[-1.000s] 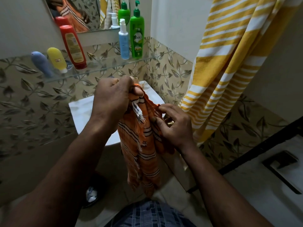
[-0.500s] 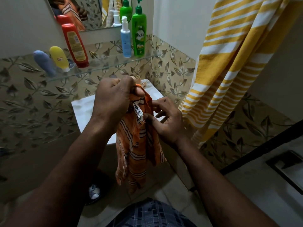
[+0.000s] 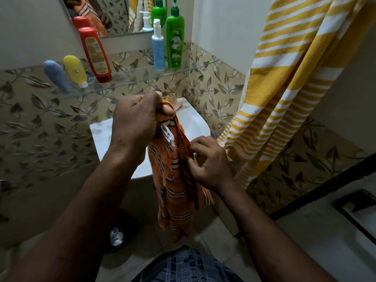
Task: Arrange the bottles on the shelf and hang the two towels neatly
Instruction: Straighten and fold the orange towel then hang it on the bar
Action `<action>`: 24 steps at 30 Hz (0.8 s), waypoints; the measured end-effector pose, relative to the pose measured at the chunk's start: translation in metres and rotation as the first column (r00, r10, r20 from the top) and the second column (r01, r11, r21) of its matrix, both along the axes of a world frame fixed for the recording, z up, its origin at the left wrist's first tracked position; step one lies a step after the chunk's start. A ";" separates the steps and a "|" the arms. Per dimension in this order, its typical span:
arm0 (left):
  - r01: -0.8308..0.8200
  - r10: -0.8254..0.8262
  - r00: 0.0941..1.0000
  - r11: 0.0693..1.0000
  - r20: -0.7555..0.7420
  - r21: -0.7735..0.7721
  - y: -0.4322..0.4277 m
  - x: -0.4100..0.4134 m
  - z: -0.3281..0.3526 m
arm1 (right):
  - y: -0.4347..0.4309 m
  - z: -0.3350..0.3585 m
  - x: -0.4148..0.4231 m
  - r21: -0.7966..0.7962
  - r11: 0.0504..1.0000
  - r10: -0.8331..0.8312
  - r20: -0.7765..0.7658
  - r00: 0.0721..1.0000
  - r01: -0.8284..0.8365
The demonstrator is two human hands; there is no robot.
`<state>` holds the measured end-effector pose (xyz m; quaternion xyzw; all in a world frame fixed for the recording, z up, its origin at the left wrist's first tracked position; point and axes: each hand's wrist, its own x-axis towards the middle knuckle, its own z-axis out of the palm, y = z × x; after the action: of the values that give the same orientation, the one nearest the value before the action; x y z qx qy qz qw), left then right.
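My left hand [image 3: 135, 123] grips the top of an orange striped towel [image 3: 175, 190], which hangs bunched below it over the sink. My right hand [image 3: 209, 163] pinches the towel's right edge lower down. A yellow and white striped towel [image 3: 289, 88] hangs at the right wall. On the glass shelf [image 3: 130, 82] stand a blue-grey tube [image 3: 57, 76], a yellow tube [image 3: 75, 71], a red bottle [image 3: 95, 54], a pale blue pump bottle [image 3: 158, 47] and a green pump bottle [image 3: 175, 41].
A white sink [image 3: 101, 135] sits under the shelf against the leaf-patterned tile wall. A mirror [image 3: 114, 15] hangs above the shelf. A dark bin [image 3: 120, 235] stands on the floor below the sink. A black-framed ledge [image 3: 345, 216] runs at the right.
My right hand has slid along the towel's right edge, first up toward my left hand, then back down and rightward. The left hand keeps its grip at the top.
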<state>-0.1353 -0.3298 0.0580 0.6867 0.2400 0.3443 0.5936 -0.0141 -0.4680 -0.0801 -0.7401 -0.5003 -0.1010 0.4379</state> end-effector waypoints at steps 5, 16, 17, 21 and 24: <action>-0.081 0.081 0.997 0.997 -0.011 -0.008 0.007 0.007 -0.007 | -0.011 -0.003 0.000 0.027 0.998 -0.055 -0.011 0.998 0.056; -0.181 0.181 0.984 0.983 0.001 -0.031 0.017 0.008 -0.017 | -0.030 0.009 0.014 0.176 0.963 -0.185 -0.119 0.975 0.204; -0.177 0.177 0.984 0.984 0.005 -0.018 0.018 0.007 -0.016 | -0.030 0.010 0.014 0.187 0.958 -0.194 -0.145 0.970 0.220; -0.182 0.182 0.983 0.983 0.006 0.007 0.021 0.008 -0.016 | -0.031 0.011 0.013 0.178 0.947 -0.229 -0.202 0.952 0.266; -0.206 0.206 0.979 0.978 -0.002 -0.011 0.024 0.008 -0.017 | -0.031 0.013 0.012 0.168 0.945 -0.242 -0.216 0.946 0.280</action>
<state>-0.1277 -0.3059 0.0408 0.6549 0.3120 0.4024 0.5584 -0.0020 -0.4992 -0.0667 -0.7594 -0.3403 -0.1351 0.5378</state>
